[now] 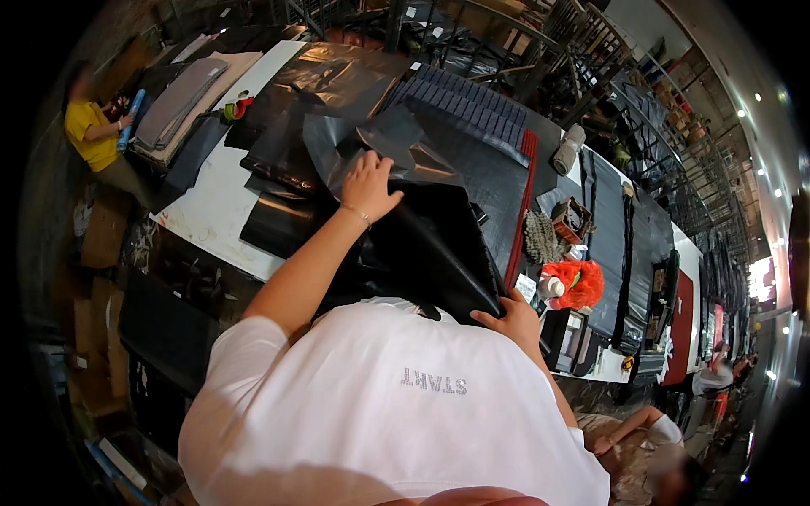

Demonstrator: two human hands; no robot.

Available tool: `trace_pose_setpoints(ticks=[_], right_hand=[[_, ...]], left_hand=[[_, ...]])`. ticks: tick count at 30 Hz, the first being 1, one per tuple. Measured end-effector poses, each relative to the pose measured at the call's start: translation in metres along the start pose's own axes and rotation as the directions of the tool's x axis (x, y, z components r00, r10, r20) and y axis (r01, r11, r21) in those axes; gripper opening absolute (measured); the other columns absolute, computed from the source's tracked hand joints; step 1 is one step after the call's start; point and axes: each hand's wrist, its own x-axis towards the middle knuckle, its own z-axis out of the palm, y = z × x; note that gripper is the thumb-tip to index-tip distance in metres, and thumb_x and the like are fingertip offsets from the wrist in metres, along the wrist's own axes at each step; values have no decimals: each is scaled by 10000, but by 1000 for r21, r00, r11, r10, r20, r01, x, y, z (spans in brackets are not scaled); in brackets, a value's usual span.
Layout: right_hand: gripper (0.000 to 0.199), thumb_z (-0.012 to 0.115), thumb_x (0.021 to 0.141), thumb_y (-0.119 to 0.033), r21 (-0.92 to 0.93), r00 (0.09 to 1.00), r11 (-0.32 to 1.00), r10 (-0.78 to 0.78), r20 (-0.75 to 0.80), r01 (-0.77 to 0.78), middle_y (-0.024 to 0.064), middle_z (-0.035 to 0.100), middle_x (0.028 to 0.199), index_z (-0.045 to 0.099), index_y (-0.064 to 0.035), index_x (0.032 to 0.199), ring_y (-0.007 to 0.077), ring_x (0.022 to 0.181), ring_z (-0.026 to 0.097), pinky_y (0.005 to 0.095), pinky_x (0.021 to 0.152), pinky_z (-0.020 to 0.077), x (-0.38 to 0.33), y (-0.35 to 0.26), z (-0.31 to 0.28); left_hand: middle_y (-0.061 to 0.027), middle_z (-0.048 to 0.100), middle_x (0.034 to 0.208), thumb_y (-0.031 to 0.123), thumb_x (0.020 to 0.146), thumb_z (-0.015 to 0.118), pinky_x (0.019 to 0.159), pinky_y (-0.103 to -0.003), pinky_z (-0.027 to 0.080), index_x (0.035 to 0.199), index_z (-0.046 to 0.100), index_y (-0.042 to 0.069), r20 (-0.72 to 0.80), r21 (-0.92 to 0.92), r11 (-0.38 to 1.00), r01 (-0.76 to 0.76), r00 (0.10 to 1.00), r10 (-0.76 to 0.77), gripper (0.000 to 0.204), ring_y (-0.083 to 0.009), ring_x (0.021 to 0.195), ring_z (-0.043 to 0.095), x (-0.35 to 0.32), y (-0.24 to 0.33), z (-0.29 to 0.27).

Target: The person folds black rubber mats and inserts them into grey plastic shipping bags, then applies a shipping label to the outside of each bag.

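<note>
A glossy black sheet, leather-like or plastic, lies folded over on the table in front of me and drops toward my body. My left hand reaches forward with bent fingers closed on its far part, beside a thin, crinkled dark film. Close to my body on the right, my right hand grips the near corner of the same sheet, thumb on top. Beyond and to the right lies a dark ribbed stack, bordered by red edging.
On the right are a fluffy orange-red item, a small box, a grey mesh bundle and a rolled cloth. Grey and beige fabric pieces lie at left. A person in yellow stands left; another is lower right.
</note>
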Motion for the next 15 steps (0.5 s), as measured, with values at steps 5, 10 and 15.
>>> trace_pose_setpoints(ticks=[5, 10, 15], right_hand=[[588, 807, 728, -540, 26, 1000, 1000, 12, 28, -13, 165, 607, 928, 732, 34, 827, 369, 818, 671, 466, 736, 533, 0, -7, -4], [582, 813, 727, -538, 78, 995, 993, 93, -22, -91, 157, 594, 893, 730, 33, 803, 363, 786, 661, 461, 704, 521, -4, 12, 4], [579, 819, 740, -515, 115, 988, 984, 144, -57, -137, 163, 578, 866, 708, 52, 774, 368, 758, 643, 470, 679, 501, -13, 9, 0]], left_hand=[[-131, 600, 969, 82, 833, 584, 782, -481, 530, 906, 630, 68, 227, 8, 986, -167, 960, 161, 88, -359, 949, 622, 24, 4, 42], [-80, 558, 861, 139, 832, 575, 714, -381, 516, 850, 609, 99, 50, -245, 700, -671, 712, 700, 56, -254, 826, 617, -19, 96, 17], [-70, 553, 1039, 113, 876, 549, 835, -387, 457, 1293, 592, 157, 22, 88, 880, -467, 884, 467, 421, -236, 973, 574, -38, 66, -22]])
